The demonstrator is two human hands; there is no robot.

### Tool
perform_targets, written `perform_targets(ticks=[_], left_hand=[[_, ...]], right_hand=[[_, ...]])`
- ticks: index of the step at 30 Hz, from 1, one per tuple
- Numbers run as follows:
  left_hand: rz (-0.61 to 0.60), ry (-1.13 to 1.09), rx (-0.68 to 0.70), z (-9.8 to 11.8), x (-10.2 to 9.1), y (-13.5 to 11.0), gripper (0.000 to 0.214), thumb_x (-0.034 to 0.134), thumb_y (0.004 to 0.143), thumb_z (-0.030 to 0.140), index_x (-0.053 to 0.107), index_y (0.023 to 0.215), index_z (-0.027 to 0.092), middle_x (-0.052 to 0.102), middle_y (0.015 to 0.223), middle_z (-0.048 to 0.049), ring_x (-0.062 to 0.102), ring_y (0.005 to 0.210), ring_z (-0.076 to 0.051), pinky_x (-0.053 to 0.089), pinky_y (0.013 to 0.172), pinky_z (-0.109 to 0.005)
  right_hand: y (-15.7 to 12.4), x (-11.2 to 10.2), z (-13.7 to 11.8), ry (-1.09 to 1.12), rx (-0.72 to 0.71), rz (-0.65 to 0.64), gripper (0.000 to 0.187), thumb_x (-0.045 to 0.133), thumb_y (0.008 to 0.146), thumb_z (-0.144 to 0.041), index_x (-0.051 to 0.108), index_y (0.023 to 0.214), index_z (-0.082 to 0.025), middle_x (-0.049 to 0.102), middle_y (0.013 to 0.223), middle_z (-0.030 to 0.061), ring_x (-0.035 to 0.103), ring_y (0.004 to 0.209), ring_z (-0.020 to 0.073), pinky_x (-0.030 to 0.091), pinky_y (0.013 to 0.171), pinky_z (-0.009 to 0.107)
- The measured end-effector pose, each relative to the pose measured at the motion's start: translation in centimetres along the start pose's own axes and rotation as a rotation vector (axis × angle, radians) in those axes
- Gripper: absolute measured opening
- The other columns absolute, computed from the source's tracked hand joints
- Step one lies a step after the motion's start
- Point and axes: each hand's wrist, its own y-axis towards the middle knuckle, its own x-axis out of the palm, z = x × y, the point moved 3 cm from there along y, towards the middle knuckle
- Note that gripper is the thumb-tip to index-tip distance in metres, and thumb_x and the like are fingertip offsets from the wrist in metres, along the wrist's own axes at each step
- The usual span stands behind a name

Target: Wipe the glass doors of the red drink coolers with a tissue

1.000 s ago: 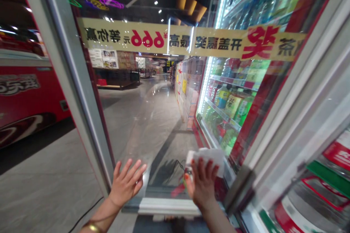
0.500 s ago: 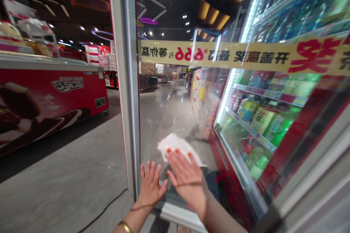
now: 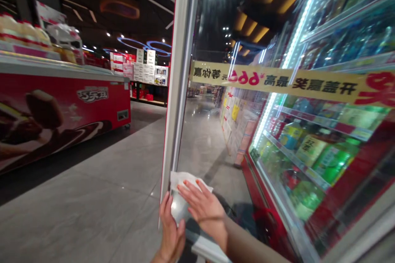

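A glass cooler door point(image 3: 206, 139) stands swung open in front of me, with a white metal-edged frame point(image 3: 180, 78) along its left side. My right hand point(image 3: 202, 209) lies flat on a white cloth point(image 3: 185, 181), pressing it against the glass low down near that frame. My left hand point(image 3: 169, 230) curls around the door's vertical edge just below the cloth. Its fingers are partly hidden behind the frame. A yellow banner with red characters point(image 3: 271, 82) runs across the glass.
Behind the door, a lit drinks cooler point(image 3: 308, 152) holds bottles on shelves at the right. A red chest freezer point(image 3: 61, 107) stands at the left on a grey tiled floor point(image 3: 92, 181). Stacked cartons point(image 3: 148, 70) fill the background.
The cloth has slid left towards the door's edge under my right hand. My left hand has gone from lying flat on the glass to curling around the edge. The view has turned left.
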Motion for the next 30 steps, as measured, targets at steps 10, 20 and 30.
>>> perform_targets(ticks=[10, 20, 30], left_hand=[[0.017, 0.167, 0.166, 5.7, 4.1, 11.6, 0.093, 0.055, 0.106, 0.051, 0.009, 0.176, 0.013, 0.007, 0.184, -0.0215, -0.003, 0.174, -0.034, 0.005, 0.14, -0.067], [-0.037, 0.109, 0.879, 11.2, 1.1, 15.2, 0.054, 0.059, 0.104, 0.051, 0.053, 0.158, 0.05, 0.028, 0.18, 0.0181, 0.015, 0.173, -0.015, 0.007, 0.144, -0.04], [0.065, 0.046, 0.598, 16.3, 1.2, 23.0, 0.089, 0.06, 0.101, 0.041, 0.018, 0.176, 0.018, 0.006, 0.186, -0.008, 0.005, 0.174, -0.033, 0.008, 0.143, -0.056]], right_hand=[[-11.3, -14.5, 10.3, -0.315, 0.357, 0.032, 0.069, 0.052, 0.098, -0.022, 0.047, 0.167, -0.029, 0.043, 0.175, 0.0073, 0.031, 0.167, 0.0316, 0.018, 0.138, 0.063], [-24.5, -14.2, 14.3, -0.438, 0.688, 0.214, 0.086, 0.052, 0.099, -0.026, 0.016, 0.177, -0.033, 0.016, 0.184, 0.007, 0.017, 0.17, 0.0398, 0.019, 0.133, 0.078], [-25.3, -13.4, 14.2, -0.506, 0.639, 0.177, 0.08, 0.055, 0.103, -0.032, 0.023, 0.176, -0.027, 0.036, 0.177, 0.0171, 0.029, 0.166, 0.0434, 0.026, 0.132, 0.076]])
